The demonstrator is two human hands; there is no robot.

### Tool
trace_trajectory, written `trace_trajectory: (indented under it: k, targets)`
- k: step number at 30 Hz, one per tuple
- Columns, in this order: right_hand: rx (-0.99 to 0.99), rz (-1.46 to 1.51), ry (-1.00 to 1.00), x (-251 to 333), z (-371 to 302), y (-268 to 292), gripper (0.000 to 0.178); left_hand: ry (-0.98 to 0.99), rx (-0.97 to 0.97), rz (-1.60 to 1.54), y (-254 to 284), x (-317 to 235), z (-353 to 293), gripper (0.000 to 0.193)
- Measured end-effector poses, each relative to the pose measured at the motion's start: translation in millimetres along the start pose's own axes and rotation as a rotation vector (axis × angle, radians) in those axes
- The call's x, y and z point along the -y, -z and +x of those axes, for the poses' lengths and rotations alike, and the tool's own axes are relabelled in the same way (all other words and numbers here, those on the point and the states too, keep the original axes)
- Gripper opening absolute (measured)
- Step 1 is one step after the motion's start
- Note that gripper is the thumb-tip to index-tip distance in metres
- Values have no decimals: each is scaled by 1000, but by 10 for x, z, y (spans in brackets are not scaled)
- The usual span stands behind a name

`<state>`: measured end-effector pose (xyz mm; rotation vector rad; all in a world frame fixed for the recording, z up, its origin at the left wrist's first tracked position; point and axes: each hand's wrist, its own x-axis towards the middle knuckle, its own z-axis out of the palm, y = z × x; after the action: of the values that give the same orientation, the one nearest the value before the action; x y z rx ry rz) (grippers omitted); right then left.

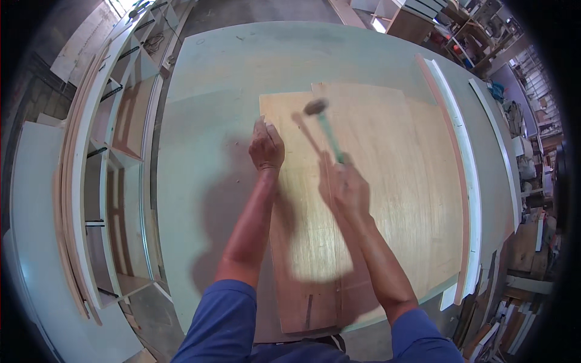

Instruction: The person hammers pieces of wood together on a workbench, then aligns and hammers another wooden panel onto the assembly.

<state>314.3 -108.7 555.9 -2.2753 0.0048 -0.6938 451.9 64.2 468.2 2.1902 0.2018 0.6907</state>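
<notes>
My right hand [351, 187] is wrapped round the green handle of a hammer [328, 130]. The hammer is raised over a light wooden panel [375, 181], its dark head a little blurred, and its shadow falls on the wood. At the panel's left edge, near its far corner, my left hand [266, 146] is closed with the fingers bunched together and pointing away from me. What those fingertips hold, if anything, is hidden. The panel has a long seam and a stepped far edge, and lies on a large pale green table board [200, 121].
A long white strip [466, 181] beside a reddish wooden strip [445, 133] runs along the table's right side. At the left stands a white open-compartment cabinet frame [109, 175] with long boards against it. Tools and wood offcuts [523, 242] crowd the far right.
</notes>
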Motion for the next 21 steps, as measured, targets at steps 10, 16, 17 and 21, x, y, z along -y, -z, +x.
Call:
trace_trajectory:
  k: [10,16,17,21]
  targets:
    - [44,-51,-24,214,146,144,29,72,67,-4,23,46,16,42]
    - [151,-208,-120,-174,-35,-188,31,48,47,-3,-51,-65,-52,39]
    - [301,-312,-239,-209,47,-268,33,56,45,-17,-56,-67,-19,35]
    - [246,-180,-199,-195,137,-170,37,-42,-26,8,-42,-11,9,35]
